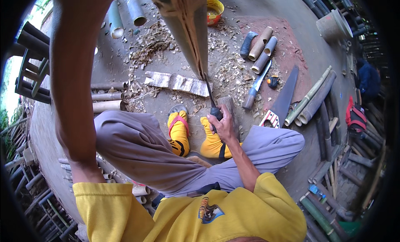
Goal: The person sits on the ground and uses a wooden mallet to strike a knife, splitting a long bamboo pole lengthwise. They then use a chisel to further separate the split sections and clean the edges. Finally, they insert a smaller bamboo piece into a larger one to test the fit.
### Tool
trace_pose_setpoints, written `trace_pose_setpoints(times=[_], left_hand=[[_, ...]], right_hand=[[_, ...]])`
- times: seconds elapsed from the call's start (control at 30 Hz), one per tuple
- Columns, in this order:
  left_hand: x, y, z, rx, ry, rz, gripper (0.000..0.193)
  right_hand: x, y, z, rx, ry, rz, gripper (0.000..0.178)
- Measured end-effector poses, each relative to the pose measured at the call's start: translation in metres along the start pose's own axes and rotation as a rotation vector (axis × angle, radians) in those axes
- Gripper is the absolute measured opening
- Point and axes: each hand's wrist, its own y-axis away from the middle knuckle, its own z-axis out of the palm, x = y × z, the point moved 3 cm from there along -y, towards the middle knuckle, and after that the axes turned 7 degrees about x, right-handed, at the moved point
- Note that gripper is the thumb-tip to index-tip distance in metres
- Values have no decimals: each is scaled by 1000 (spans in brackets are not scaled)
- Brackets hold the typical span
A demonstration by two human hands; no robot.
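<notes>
My right hand (224,124) is wrapped round the dark handle of a screwdriver-like tool (213,105) with a thin metal shaft. The shaft points up at the lower end of a thick bamboo pole (187,32), where a dark split runs along its side; whether the tip is inside the split I cannot tell. The pole slants down from the top edge, above a whitish, rough strip of wood (177,82) lying on the ground. My left arm (75,84) reaches up along the left side, and its hand lies beyond the picture. A wooden block (228,111) is beside my right hand.
Right of me lie a knife (257,86), a handsaw (284,96), an orange-black tape measure (273,81), short bamboo pieces (260,44) and longer bamboo poles (318,97). Wood chips (156,44) litter the ground. A yellow-red bowl (214,13) and a grey bucket (333,26) stand farther off.
</notes>
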Motion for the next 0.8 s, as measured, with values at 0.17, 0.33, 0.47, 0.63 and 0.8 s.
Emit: trace_pose_setpoints(times=[0.17, 0.33, 0.47, 0.63, 0.8], left_hand=[[-9, 36, -21, 72, -63, -80, 40], [3, 45, -34, 110, -144, -104, 39], [14, 48, -40, 130, -207, -118, 38], [6, 50, -39, 149, -193, -123, 37], [4, 51, -38, 151, -205, -127, 36]], right_hand=[[6, -2, -9, 34, 51, -66, 24], [10, -18, -8, 71, 283, -72, 29], [-14, -12, -1, 10, 258, -9, 32], [-15, 3, -15, 91, 420, -316, 27], [-15, -13, -10, 97, 451, -252, 31]])
